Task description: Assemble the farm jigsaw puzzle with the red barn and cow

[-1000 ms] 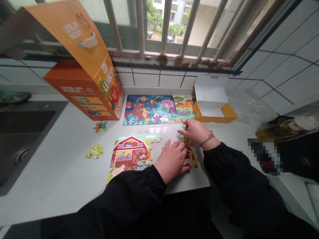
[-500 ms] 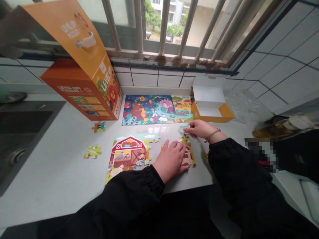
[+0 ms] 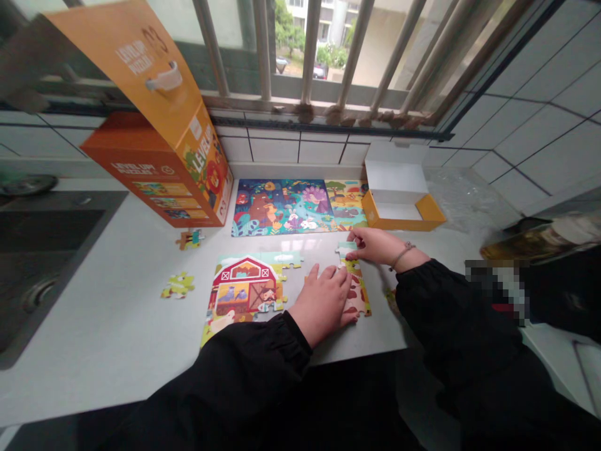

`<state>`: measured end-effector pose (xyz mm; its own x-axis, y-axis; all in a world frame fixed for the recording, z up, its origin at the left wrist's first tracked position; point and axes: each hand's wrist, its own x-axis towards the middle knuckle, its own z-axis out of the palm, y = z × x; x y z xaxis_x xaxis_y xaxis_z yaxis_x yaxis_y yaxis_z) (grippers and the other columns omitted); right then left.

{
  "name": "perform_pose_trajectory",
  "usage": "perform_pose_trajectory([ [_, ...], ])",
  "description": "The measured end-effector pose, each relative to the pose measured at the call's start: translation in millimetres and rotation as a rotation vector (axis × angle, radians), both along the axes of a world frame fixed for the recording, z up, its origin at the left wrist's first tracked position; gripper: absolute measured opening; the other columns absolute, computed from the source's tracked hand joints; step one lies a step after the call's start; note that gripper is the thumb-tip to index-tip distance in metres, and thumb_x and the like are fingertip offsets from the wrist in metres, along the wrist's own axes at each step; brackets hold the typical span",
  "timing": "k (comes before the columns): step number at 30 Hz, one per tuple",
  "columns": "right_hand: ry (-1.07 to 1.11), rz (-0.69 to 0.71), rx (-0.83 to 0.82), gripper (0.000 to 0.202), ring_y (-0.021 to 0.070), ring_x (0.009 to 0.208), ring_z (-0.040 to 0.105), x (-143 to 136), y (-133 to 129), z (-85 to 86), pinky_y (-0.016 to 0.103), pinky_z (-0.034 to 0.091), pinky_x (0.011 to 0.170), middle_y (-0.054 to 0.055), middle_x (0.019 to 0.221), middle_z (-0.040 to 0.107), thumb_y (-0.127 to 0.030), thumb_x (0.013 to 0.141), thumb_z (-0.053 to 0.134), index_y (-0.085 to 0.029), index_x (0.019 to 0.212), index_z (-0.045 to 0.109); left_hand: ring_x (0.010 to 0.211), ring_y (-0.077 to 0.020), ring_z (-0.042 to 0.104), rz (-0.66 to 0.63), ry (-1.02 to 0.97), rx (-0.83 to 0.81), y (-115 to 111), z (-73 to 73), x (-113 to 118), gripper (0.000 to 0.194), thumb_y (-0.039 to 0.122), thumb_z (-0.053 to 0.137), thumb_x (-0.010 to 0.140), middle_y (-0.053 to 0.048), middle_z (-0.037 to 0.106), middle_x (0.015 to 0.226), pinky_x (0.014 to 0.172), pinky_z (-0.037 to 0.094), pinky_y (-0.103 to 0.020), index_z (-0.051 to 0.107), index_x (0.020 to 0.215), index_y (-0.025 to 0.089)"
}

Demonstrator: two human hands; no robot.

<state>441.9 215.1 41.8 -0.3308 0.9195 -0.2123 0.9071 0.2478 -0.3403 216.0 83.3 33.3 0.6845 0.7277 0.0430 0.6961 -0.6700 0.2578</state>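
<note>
My left hand (image 3: 323, 300) lies flat with its fingers spread, resting on a joined puzzle section (image 3: 359, 294) that shows brown-and-white cow patches. Just above that section, my right hand (image 3: 370, 244) pinches a pale blue-green puzzle piece (image 3: 346, 249), which sits at the section's top edge. To the left is a larger joined section with a red barn (image 3: 241, 291), a gap of bare counter between the two. A green puzzle piece or small cluster (image 3: 178, 285) and a brown-and-teal piece (image 3: 190, 238) lie loose farther left. Part of another piece (image 3: 391, 297) shows beside my right sleeve.
Behind the sections lies a finished dark-blue animal puzzle (image 3: 282, 207). An orange puzzle box (image 3: 159, 169) stands at back left, a small open yellow box (image 3: 401, 210) at back right. Clear plastic wrap (image 3: 460, 194), a bottle (image 3: 521, 241) and a sink (image 3: 51, 250) flank the counter.
My right hand has lowered the pale piece slightly and straightened it against the top of the cow section. My left hand stays in place. The view has shifted a little.
</note>
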Motion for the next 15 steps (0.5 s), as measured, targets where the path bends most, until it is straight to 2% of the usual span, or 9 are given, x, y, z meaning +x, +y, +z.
perform_pose_trajectory([
  [4,0.009,0.025,0.054,0.047,0.0177,0.083,0.064,-0.3,-3.7,-0.6,0.028,0.051,0.078,0.006,0.105,0.067,-0.03,0.077,0.095,-0.019,0.118,0.073,0.142,-0.0363,0.052,0.001,-0.006,-0.013,0.5,1.9,0.5,0.075,0.063,0.07,0.098,-0.017,0.058,0.16,0.125,0.035,-0.06,0.056,0.155,0.015],
  [8,0.007,0.076,0.09,0.034,0.0196,0.09,0.067,-6.8,-18.6,-0.7,0.031,0.053,0.088,0.006,0.108,0.067,-0.025,0.087,0.087,-0.024,0.119,0.078,0.142,-0.0362,0.052,0.002,-0.01,-0.015,0.7,2.4,0.7,0.075,0.063,0.071,0.098,-0.017,0.058,0.16,0.124,0.036,-0.06,0.057,0.154,0.015],
  [11,0.004,0.072,0.19,0.032,0.0231,0.096,0.07,-4.2,-35.5,-3.3,0.034,0.054,0.089,0.009,0.115,0.07,-0.028,0.095,0.077,-0.025,0.127,0.079,0.143,-0.0362,0.052,0.01,-0.006,-0.012,-0.3,1.9,0.9,0.075,0.062,0.07,0.099,-0.017,0.057,0.161,0.124,0.035,-0.062,0.056,0.155,0.014],
  [13,0.043,0.003,0.286,0.034,0.0247,0.101,0.07,8.5,-45.3,-5.5,0.036,0.055,0.092,0.011,0.119,0.072,-0.03,0.102,0.068,-0.023,0.134,0.076,0.145,-0.0364,0.05,0.015,0.0,-0.015,-1.5,1.7,1.4,0.075,0.061,0.069,0.1,-0.017,0.056,0.163,0.125,0.035,-0.062,0.055,0.156,0.013],
  [15,0.054,-0.13,0.381,0.034,0.0266,0.104,0.07,29.7,-52.2,-7.5,0.039,0.055,0.096,0.013,0.117,0.074,-0.03,0.106,0.058,-0.019,0.132,0.076,0.147,-0.0366,0.048,0.021,0.008,-0.022,-3.2,2.2,1.7,0.075,0.061,0.067,0.101,-0.017,0.053,0.165,0.125,0.035,-0.062,0.054,0.157,0.014],
])
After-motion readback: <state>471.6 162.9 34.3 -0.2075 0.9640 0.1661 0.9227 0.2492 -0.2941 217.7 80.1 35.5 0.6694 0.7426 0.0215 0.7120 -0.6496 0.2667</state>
